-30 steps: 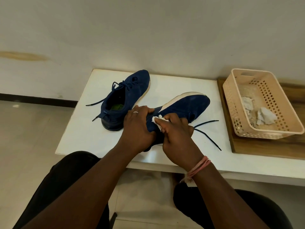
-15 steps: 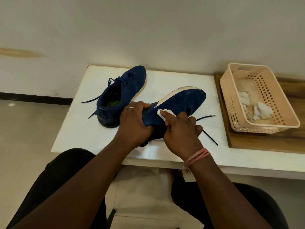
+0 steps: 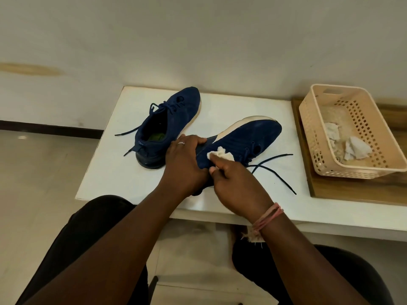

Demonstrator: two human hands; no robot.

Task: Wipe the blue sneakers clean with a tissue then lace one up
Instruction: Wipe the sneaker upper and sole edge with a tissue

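The left hand (image 3: 184, 160) grips the heel end of the tilted blue sneaker (image 3: 244, 140), while the right hand (image 3: 237, 183) pinches a crumpled tissue (image 3: 221, 154) against its side. Its loose laces (image 3: 273, 170) trail over the white table (image 3: 114, 172). The second sneaker (image 3: 169, 124) stands just behind. Off to the right, a beige basket (image 3: 374, 128) holds used tissues (image 3: 356, 148).

A person wipes a dark blue fabric sneaker (image 3: 246, 137) with a crumpled white tissue (image 3: 221, 154) at a white worktop (image 3: 119, 172).

The left hand (image 3: 185, 161) grips the heel; the right hand (image 3: 237, 188) pinches the tissue. The second blue sneaker (image 3: 171, 119) stands behind; a beige perforated plastic basket (image 3: 374, 164) holds used tissues.
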